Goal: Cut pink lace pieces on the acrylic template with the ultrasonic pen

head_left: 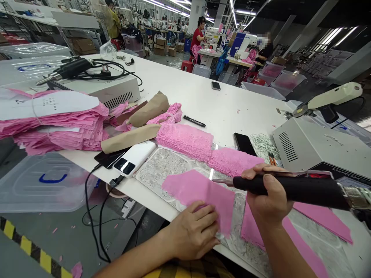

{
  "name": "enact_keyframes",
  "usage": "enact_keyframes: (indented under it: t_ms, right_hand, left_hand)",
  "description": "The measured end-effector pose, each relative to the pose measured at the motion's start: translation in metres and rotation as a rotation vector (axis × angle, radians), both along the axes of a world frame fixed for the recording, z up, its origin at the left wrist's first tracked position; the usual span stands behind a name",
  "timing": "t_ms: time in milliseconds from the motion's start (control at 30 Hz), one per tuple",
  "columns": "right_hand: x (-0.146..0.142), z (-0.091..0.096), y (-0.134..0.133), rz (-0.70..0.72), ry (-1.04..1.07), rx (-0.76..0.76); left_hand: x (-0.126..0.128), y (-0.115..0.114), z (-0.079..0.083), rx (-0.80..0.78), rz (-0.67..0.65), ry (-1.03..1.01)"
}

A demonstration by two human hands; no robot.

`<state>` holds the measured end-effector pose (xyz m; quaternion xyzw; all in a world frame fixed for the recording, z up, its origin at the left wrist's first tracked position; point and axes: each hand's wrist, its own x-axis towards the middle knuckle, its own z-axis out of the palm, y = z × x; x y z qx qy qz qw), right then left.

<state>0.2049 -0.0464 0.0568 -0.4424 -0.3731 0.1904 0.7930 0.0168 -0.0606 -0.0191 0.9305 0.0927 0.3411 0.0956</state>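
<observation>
My left hand rests on a cut piece of pink fabric, its fingers lying over the lower edge. The fabric is spread on a grey-patterned, clear-edged board. My right hand is wrapped round a thick black handheld tool with a lever along its top. Its thin metal tip points left, at the fabric's upper right edge; whether it touches I cannot tell. Behind it are two stacks of pink lace pieces. More pink fabric pieces lie under and beyond my right forearm.
Tied pink bundles, brown paper pieces and a white power bank with cables are at left. A marker, a black phone and white strings lie behind. Grey vented boxes flank the table. People sit farther off.
</observation>
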Motion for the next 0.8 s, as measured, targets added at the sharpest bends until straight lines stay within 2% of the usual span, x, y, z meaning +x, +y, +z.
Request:
enact_keyframes:
  t_ms: [167,367,600,800]
  right_hand:
    - [-0.01,-0.005,0.01,0.037,-0.016,0.004]
    - [-0.009,-0.008,0.011,0.066,-0.041,0.004]
    - [-0.011,-0.011,0.017,0.056,-0.073,0.009]
    - [0.002,0.003,0.007,0.013,0.018,0.029]
  left_hand:
    - [0.001,-0.001,-0.002,0.001,0.007,-0.03]
    - [0.001,0.0,-0.001,-0.007,-0.001,0.01]
    - [0.002,0.0,-0.001,-0.028,0.008,-0.051]
    - [-0.001,0.001,0.001,-0.023,-0.019,-0.041]
